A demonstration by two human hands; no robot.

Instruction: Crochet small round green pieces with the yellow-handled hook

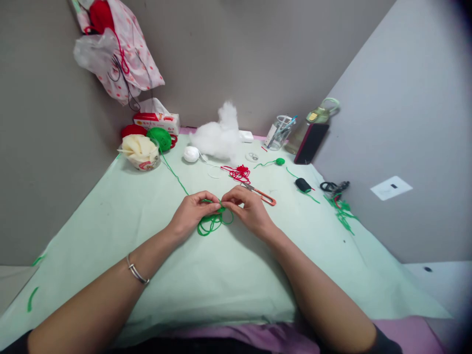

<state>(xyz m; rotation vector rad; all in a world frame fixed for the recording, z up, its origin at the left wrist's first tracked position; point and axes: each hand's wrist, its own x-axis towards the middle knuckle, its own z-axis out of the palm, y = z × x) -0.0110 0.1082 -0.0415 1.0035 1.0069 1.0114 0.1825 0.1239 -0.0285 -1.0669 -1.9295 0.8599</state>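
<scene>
Both hands meet over the middle of the pale green tablecloth [221,275]. My left hand [193,211] pinches green yarn [210,226], whose loose loops lie on the cloth beneath the fingers. My right hand [249,209] is closed in a pinch on the same green yarn, its fingertips touching or nearly touching those of the left. A strand runs from my left hand up to a green yarn ball [160,138] at the back left. Orange-handled snips [266,196] lie just behind my right hand. The small piece between the fingertips is mostly hidden.
Behind the hands are a red yarn tangle [239,173], white stuffing [217,137] and a white yarn ball [191,154]. A bowl [145,162] stands back left. At the right are a glass jar [277,137], a phone [311,143], a black spool [303,185] and green scraps [342,215].
</scene>
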